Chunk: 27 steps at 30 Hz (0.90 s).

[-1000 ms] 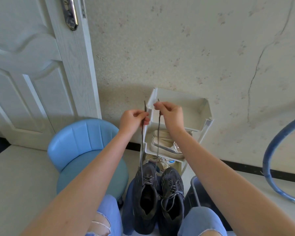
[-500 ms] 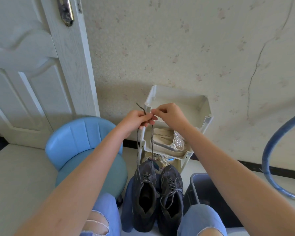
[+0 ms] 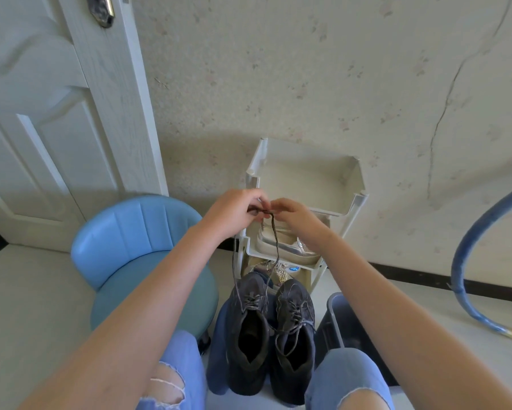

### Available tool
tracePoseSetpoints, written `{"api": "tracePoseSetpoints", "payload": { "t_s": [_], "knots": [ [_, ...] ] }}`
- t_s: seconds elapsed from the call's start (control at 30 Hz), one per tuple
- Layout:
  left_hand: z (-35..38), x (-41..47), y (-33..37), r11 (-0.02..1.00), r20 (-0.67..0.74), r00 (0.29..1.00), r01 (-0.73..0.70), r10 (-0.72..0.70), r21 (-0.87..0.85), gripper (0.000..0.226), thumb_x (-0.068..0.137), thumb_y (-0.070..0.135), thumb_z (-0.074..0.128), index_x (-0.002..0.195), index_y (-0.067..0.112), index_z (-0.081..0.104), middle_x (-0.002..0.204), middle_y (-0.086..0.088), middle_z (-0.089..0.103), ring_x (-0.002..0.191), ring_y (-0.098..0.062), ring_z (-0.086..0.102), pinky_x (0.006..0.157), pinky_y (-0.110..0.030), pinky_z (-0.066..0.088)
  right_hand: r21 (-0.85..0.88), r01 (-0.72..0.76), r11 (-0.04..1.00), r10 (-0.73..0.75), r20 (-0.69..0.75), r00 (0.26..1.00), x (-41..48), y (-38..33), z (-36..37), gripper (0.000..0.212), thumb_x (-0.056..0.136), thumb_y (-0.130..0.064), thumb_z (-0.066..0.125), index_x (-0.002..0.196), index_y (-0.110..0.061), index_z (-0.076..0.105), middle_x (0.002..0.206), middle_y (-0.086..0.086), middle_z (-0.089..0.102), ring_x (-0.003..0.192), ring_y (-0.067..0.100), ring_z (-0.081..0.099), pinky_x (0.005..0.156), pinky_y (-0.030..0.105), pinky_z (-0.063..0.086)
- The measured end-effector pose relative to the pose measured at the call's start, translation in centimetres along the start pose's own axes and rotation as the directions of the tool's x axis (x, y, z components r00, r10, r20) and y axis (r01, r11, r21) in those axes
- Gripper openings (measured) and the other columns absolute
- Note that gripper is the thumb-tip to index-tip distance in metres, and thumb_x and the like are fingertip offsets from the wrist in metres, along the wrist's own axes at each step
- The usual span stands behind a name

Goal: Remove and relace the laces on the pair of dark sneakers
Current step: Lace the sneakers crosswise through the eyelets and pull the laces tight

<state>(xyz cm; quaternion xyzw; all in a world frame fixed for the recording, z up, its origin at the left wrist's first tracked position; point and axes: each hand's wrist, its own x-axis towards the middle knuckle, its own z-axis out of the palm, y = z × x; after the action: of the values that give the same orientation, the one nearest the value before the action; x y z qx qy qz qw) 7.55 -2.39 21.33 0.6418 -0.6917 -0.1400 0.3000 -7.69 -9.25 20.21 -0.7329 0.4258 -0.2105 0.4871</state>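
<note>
Overhead, both hands (image 3: 260,210) pinch the lace (image 3: 275,241).

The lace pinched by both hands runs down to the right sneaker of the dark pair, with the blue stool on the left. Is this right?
Not quite. In the head view the lace pinched by the left hand and right hand runs down to the left sneaker, not the right sneaker. The blue stool is on the left.
</note>
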Motion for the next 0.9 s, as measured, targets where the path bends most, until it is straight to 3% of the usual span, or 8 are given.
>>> {"api": "tracePoseSetpoints", "payload": {
  "t_s": [0.17,0.37,0.47,0.6,0.67,0.73,0.8,0.9],
  "knots": [
    [0.5,-0.3,-1.3,0.981,-0.079,0.997,-0.029,0.014,-0.193,0.021,0.083,0.001,0.067,0.09,0.02,0.072,0.096,0.002,0.073,0.092,-0.004,0.067,0.089,-0.021,0.051,0.578,-0.106,0.809,-0.103,0.316,0.943,0.0,1.5,0.4,0.038,0.093,0.014,0.04,0.117,-0.008,0.059,0.105,0.009,0.069,0.098,0.025,0.068,0.072,0.031,0.059],
    [2.7,-1.1,-2.4,0.92,-0.183,0.976,0.036,-0.117,-0.391,0.013,0.084,0.018,0.069,0.095,0.024,0.075,0.091,0.014,0.071,0.088,0.006,0.064,0.078,-0.004,0.043,0.448,0.023,0.894,-0.066,0.081,0.995,1.0,3.1,1.4,0.02,0.088,0.008,0.057,0.101,-0.004,0.067,0.081,0.01,0.072,0.071,0.017,0.07,0.075,0.025,0.058],
    [3.5,-2.4,-4.9,0.649,-0.2,0.907,0.099,-0.371,-0.755,0.019,0.092,0.03,0.058,0.102,0.019,0.07,0.103,0.01,0.071,0.103,-0.003,0.064,0.091,-0.018,0.046,0.498,-0.043,0.866,0.066,-0.029,0.997,1.0,5.1,0.5,0.016,0.092,0.003,0.055,0.104,0.0,0.064,0.082,0.009,0.073,0.077,0.019,0.072,0.071,0.027,0.059],
    [5.6,-4.8,-9.0,-0.055,0.063,0.736,0.035,-0.674,-0.998,0.018,0.101,0.014,0.04,0.094,0.01,0.057,0.062,0.006,0.064,0.07,-0.008,0.069,0.077,-0.028,0.054,0.932,-0.121,0.341,0.287,0.019,0.958,0.1,9.3,-0.3,0.019,0.102,-0.005,0.035,0.101,-0.003,0.054,0.091,0.011,0.072,0.089,0.023,0.071,0.087,0.044,0.056],
    [6.8,-5.6,-10.6,-0.191,0.175,0.635,0.044,-0.753,-0.981,0.02,0.102,0.012,0.038,0.095,0.007,0.056,0.044,0.007,0.046,0.04,-0.003,0.051,0.058,-0.019,0.052,0.999,-0.025,-0.02,0.41,0.031,0.912,-0.2,11.4,-0.4,0.015,0.102,-0.005,0.036,0.106,-0.005,0.05,0.08,0.011,0.067,0.069,0.021,0.07,0.074,0.04,0.059],
    [7.4,-6.6,-12.7,-0.146,0.189,0.556,0.123,-0.809,-0.982,0.022,0.104,0.015,0.034,0.105,0.003,0.053,0.039,0.011,0.038,0.03,-0.002,0.032,0.037,-0.011,0.035,0.979,0.054,-0.199,0.496,0.053,0.867,-0.5,13.6,-1.1,0.019,0.102,-0.006,0.033,0.091,-0.008,0.047,0.058,0.005,0.051,0.039,0.012,0.049,0.044,0.026,0.051],
    [7.3,-8.1,-15.4,0.129,0.048,0.505,0.309,-0.862,-0.942,0.025,0.103,0.015,0.033,0.111,0.003,0.054,0.046,0.007,0.041,0.029,-0.002,0.028,0.032,-0.012,0.023,0.999,-0.03,0.028,0.577,0.009,0.816,-0.6,15.9,-2.3,0.027,0.102,-0.005,0.028,0.079,-0.01,0.042,0.052,0.001,0.04,0.031,0.008,0.03,0.031,0.017,0.028],
    [7.1,-10.8,-18.2,0.67,-0.194,0.662,0.61,-0.724,-0.423,0.028,0.101,0.019,0.038,0.098,0.01,0.065,0.062,0.002,0.053,0.047,-0.013,0.046,0.045,-0.021,0.031,0.539,-0.282,0.794,0.502,-0.319,0.804,-0.8,19.1,-3.9,0.027,0.098,0.001,0.032,0.081,-0.011,0.049,0.063,0.011,0.054,0.036,0.01,0.04,0.036,0.018,0.031]
  ]
}}
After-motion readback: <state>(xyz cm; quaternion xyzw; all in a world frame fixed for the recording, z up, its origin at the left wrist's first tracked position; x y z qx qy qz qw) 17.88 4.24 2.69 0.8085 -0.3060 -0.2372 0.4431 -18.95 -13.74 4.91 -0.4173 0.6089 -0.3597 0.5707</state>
